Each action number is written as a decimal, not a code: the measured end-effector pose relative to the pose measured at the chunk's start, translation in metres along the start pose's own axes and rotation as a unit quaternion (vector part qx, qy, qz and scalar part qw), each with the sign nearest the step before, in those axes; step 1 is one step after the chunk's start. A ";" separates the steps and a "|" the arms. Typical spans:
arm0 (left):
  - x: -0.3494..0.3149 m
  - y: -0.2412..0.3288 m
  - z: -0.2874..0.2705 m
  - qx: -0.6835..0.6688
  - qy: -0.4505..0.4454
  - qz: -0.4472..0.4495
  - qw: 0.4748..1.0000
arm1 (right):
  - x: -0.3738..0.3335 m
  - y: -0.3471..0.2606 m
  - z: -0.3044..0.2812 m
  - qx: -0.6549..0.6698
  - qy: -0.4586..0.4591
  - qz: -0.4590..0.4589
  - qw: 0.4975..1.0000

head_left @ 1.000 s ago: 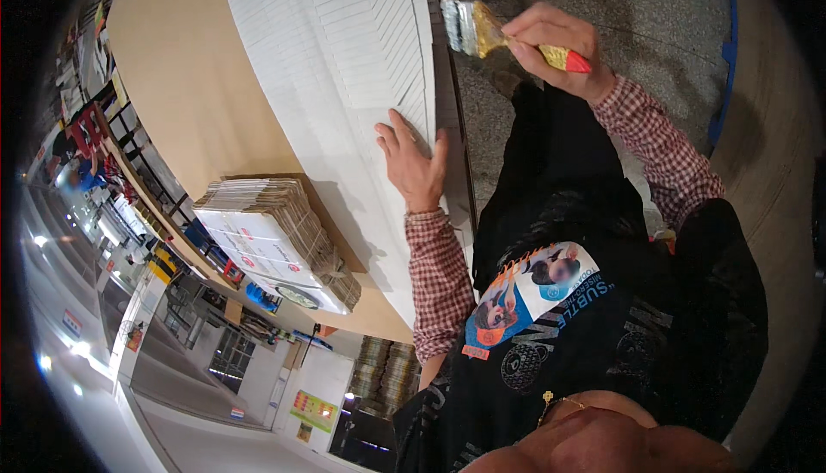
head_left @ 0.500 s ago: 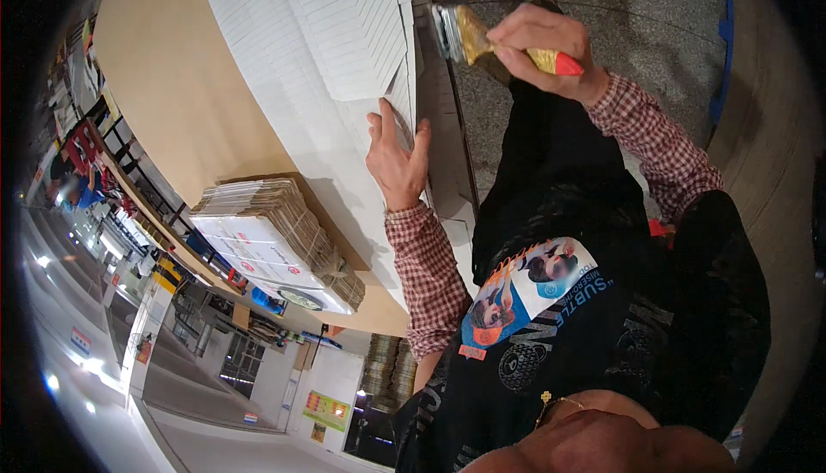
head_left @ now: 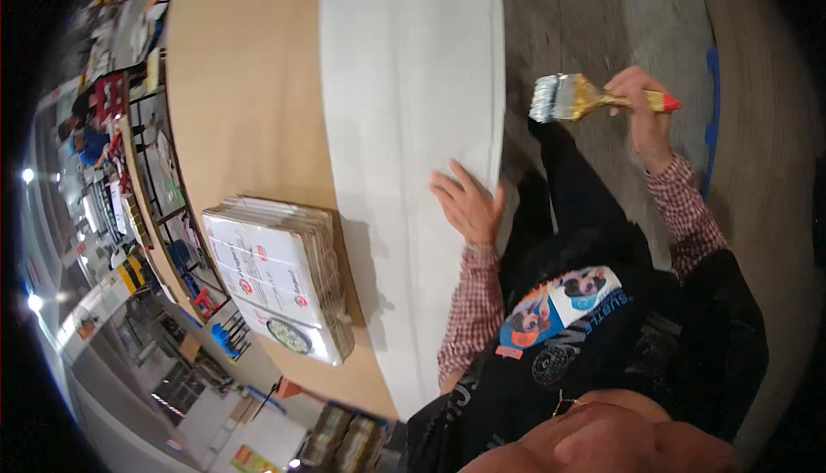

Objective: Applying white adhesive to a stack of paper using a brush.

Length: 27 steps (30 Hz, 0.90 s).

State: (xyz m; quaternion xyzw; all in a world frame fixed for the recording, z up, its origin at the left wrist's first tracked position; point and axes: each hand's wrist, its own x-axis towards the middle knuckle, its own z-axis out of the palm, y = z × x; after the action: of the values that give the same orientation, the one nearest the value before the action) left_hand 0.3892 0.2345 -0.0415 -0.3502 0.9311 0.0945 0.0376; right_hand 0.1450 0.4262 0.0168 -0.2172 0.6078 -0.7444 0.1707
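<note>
- The right hand [head_left: 641, 112] is in the upper right of the frame. Its fingers are closed around the handle of a flat paintbrush [head_left: 585, 99].
- The paintbrush has a gold handle with a red tip. Its pale bristles point to the left. It is up in front of the floor [head_left: 602, 9], apart from the long white sheet [head_left: 413, 86].
- The left hand [head_left: 469, 206] is near the middle of the frame. It is spread open and holds nothing. It lies on the white sheet, close to the sheet's right edge.
- The white sheet runs from the top of the frame down to the lower middle. It lies on a tan tabletop [head_left: 241, 60]. I cannot tell if it is one sheet or many.
- A bundle of flat cardboard [head_left: 275, 275] with a white top sits in the left middle, just beside the sheet.
- What looks done: the sheet is laid out and the brush is in hand.
- What looks left: the bristles are not on the sheet. The sheet is blurry, so I cannot tell if any part is wet.
</note>
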 end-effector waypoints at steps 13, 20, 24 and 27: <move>-0.003 0.016 0.000 -0.056 -0.006 -0.066 0.996 | 0.379 -0.023 0.052 -0.030 -0.017 -0.050 0.998; -0.007 0.005 -0.010 -0.051 -0.018 -0.082 0.995 | 0.469 0.004 0.138 -0.323 -0.225 -0.162 0.905; 0.006 0.011 -0.011 -0.087 -0.029 -0.074 0.993 | 0.504 0.051 0.121 -0.517 -0.247 -0.256 0.778; 0.005 0.010 -0.009 -0.090 -0.025 -0.075 0.993 | 0.519 0.058 0.124 -0.510 -0.238 -0.254 0.787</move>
State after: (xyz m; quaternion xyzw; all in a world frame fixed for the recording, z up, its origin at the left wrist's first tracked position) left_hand 0.3789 0.2368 -0.0316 -0.4189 0.8886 0.1836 0.0365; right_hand -0.2292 0.0427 0.0410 -0.5898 0.7617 -0.2675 -0.0210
